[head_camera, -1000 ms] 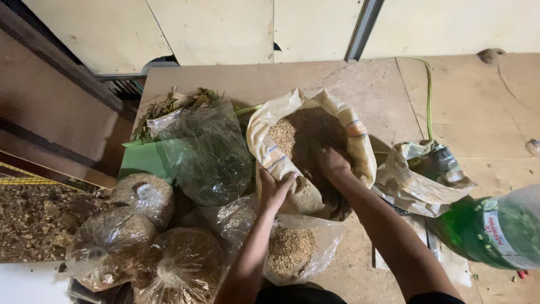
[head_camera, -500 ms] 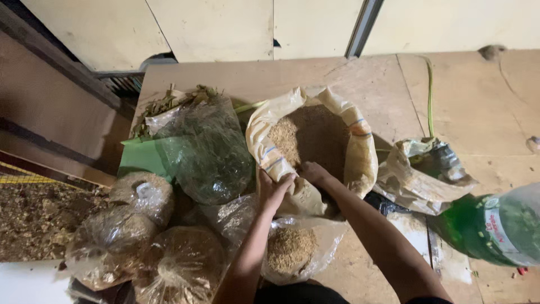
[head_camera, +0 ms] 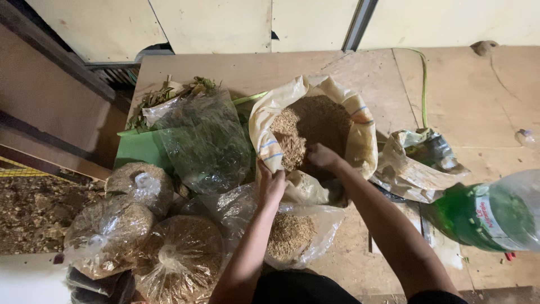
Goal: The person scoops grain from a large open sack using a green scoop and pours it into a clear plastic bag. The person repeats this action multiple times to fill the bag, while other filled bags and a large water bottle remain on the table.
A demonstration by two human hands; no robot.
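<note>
Since the grain sack [head_camera: 315,129] mid-surface is floppy and looks heavy, grip its rolled rim: left hand [head_camera: 272,186] fingers pinch the near rim, right hand [head_camera: 322,156] cups loose grain inside.

Two bare arms come up from the near edge. The left hand [head_camera: 272,183] and the right hand [head_camera: 322,156] wear no gloves, rings or watch. Near the elbow of the right arm, a bit of dark sleeve shows. Dark clothes show at the near edge between the arms.
</note>
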